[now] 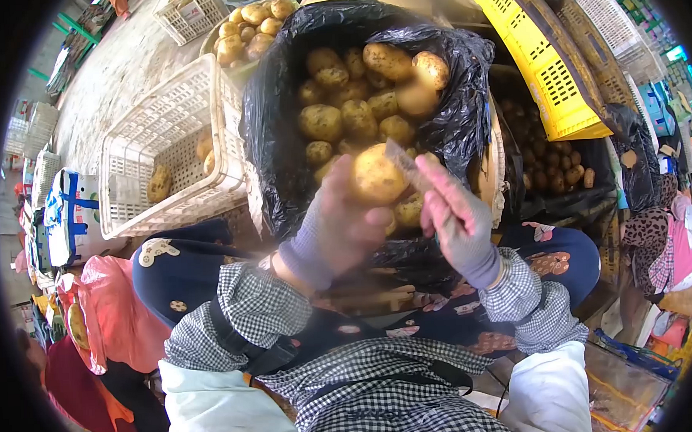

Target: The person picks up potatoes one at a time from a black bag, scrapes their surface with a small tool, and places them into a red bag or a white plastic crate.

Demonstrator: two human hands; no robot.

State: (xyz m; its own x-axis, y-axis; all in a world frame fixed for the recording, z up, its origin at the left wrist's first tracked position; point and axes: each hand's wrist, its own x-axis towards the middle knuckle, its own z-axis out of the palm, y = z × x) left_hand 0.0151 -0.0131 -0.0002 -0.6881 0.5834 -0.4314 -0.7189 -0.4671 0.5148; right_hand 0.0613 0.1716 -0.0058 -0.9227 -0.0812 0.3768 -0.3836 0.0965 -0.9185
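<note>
1. The left hand (pixel 335 224) is half open, cupped against a pale yellow potato (pixel 377 174) near the middle of the frame, over the black-lined container.
2. The right hand (pixel 456 219), at right of centre, is closed on a flat blade (pixel 397 156), its fingers bunched; the blade's end lies at the potato's right edge. The two hands are apart, with the potato and blade between them.
3. The left hand's fingers are blurred, and the right hand's grip covers the blade's lower part, so whether it is a knife or a peeler is hard to say.
4. Hands and potato hide the near part of the potato heap (pixel 357 119) inside the black plastic liner (pixel 269 142).
5. At left, a white plastic crate (pixel 231 144) holds a few potatoes; above it, a potato-filled basket is partly hidden by the liner.
6. At upper right, a yellow plastic crate (pixel 568 90) blocks part of a dark bin, where smaller potatoes (pixel 556 168) lie in shadow.
7. A pink plastic bag (pixel 126 310) sits at lower left.
</note>
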